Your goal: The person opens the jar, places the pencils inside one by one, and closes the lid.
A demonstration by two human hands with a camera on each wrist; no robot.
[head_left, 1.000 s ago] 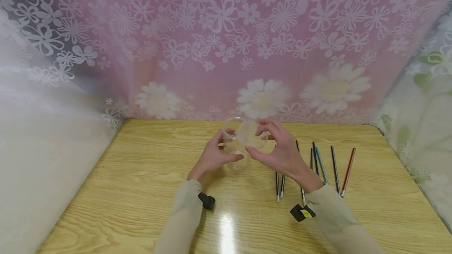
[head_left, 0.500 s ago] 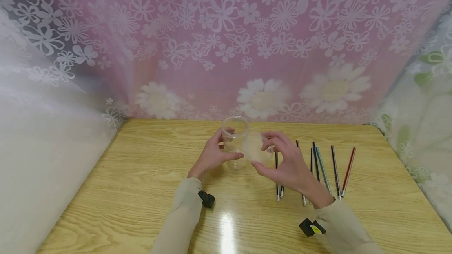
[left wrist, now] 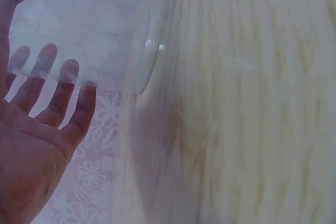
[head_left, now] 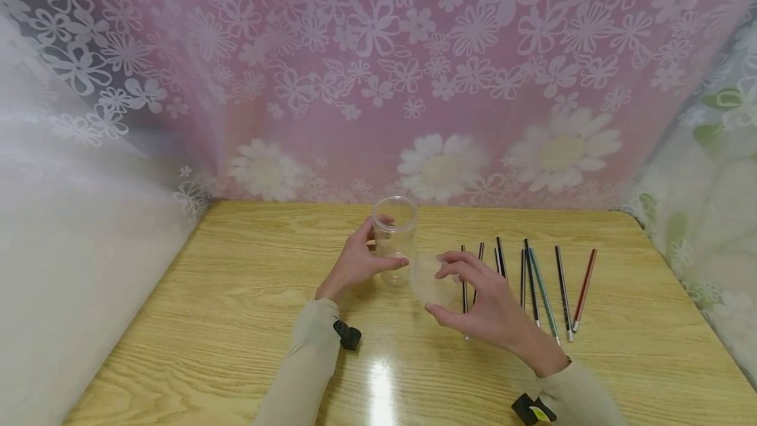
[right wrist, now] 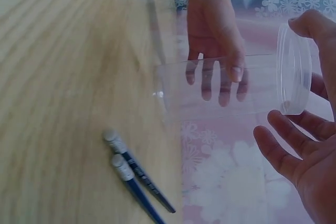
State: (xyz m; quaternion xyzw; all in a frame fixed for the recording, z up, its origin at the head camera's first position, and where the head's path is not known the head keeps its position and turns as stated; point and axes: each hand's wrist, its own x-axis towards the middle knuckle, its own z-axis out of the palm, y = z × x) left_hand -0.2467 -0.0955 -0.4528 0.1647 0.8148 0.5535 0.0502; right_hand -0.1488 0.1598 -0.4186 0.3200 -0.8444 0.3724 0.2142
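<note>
My left hand (head_left: pixel 357 258) grips a clear plastic jar (head_left: pixel 395 238) around its side, with the thumb in front and the fingers behind. The jar stands upright with its round mouth open at the top. In the left wrist view, the fingers show through the jar's transparent wall (left wrist: pixel 79 30). To its right, my right hand (head_left: pixel 487 301) holds a clear round lid (head_left: pixel 432 281) by its edge between thumb and fingers. The lid is apart from the jar in the head view and looks faint there. The right wrist view shows the lid (right wrist: pixel 294 72) overlapping the jar's mouth end.
Several dark pencils lie on the wooden table (head_left: pixel 236 314) at the right, some partly behind the right hand. Among them are a teal pencil (head_left: pixel 544 291) and a red pencil (head_left: pixel 584 288). A pink flowered curtain (head_left: pixel 378 84) hangs behind the table's far edge.
My right hand has moved down and slightly right, carrying the lid away from the jar's mouth. The left hand and the jar have stayed nearly still.
</note>
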